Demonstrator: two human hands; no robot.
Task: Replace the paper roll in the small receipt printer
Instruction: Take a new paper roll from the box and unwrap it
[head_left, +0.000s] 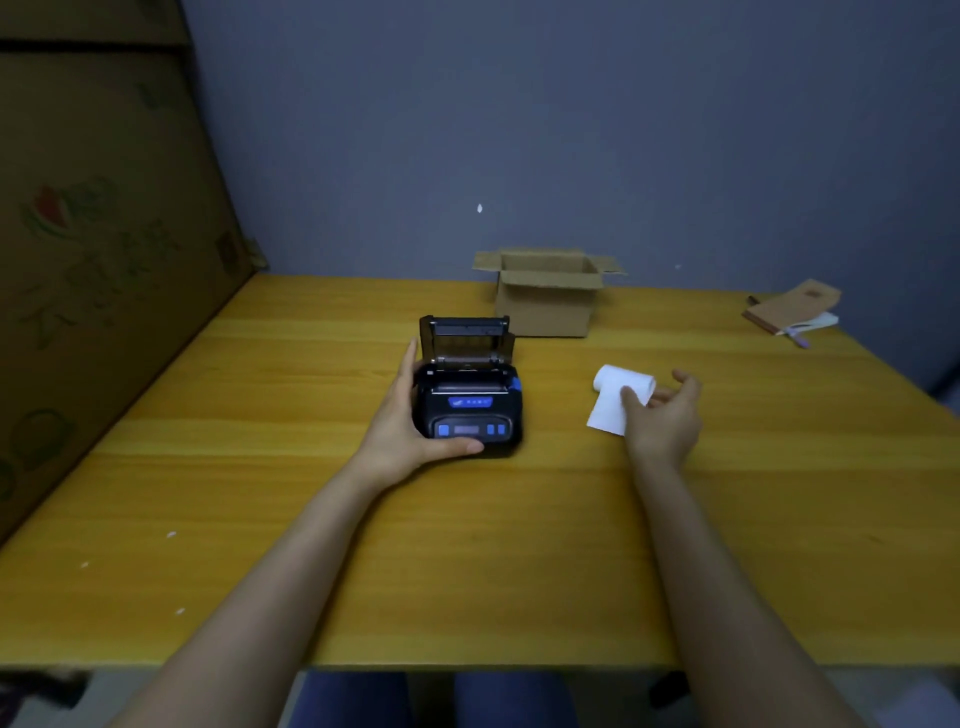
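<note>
**Yellow table, open printer, fresh roll at hand**

Yellow wood-grain table (260, 493) under dim light, blue-grey wall behind. Nearest the camera: two bare forearms reaching forward over the table edge. Left hand (402, 415) wrapped around the left side of the small black receipt printer (470, 410), thumb pressed along its front lip, fingers up its side, steadying it flat on the wood. Lid (465, 338) flipped up and back, paper bay exposed; too dark to tell whether a roll sits inside. Right hand (662, 415) well apart from the printer, fingers loosely spread, thumb resting on the white paper roll (621, 387) lying on the table with a short tail unwound toward the camera; touching rather than gripping, by the look of it. Farther back, an open cardboard box (545, 296) just behind the printer, and a brown notebook (795, 309) with a pen at the far right edge. Large printed carton (104, 234) leaning along the left.

Likely step: picking up the roll for loading. Risks from here: loose tail unspooling or creasing on the lift; roll dropped in the wrong way round, leaving the coated side off the print head; tail trapped short under the lid; printer skidding if the left hand eases off.
</note>
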